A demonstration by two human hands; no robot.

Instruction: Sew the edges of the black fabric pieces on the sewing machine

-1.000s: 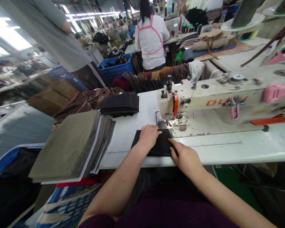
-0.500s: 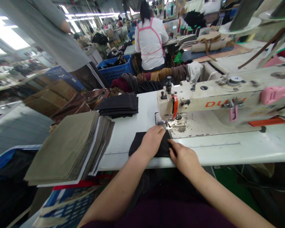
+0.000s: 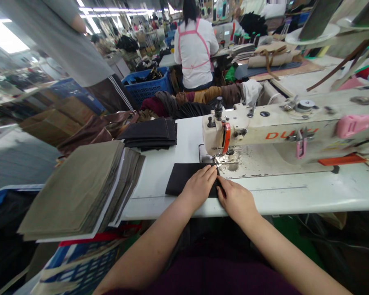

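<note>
A black fabric piece [image 3: 181, 177] lies on the white sewing table [image 3: 295, 192], its right end at the foot of a cream sewing machine [image 3: 264, 123]. My left hand [image 3: 199, 186] rests flat on the fabric, fingers stretched toward the needle. My right hand [image 3: 236, 200] lies beside it at the fabric's right edge, fingers close together and pressing down; the fabric under it is mostly hidden.
A stack of olive fabric panels [image 3: 76, 188] overhangs the table's left end. A pile of dark pieces [image 3: 150, 133] lies behind. Blue crates [image 3: 147, 86] stand beyond. One person in a pink apron [image 3: 195, 45] sits ahead; another in grey [image 3: 70, 41] stands at left.
Both hands slid slightly left along the black fabric, and more of the fabric now shows to the left of my left hand. The view shifted a little.
</note>
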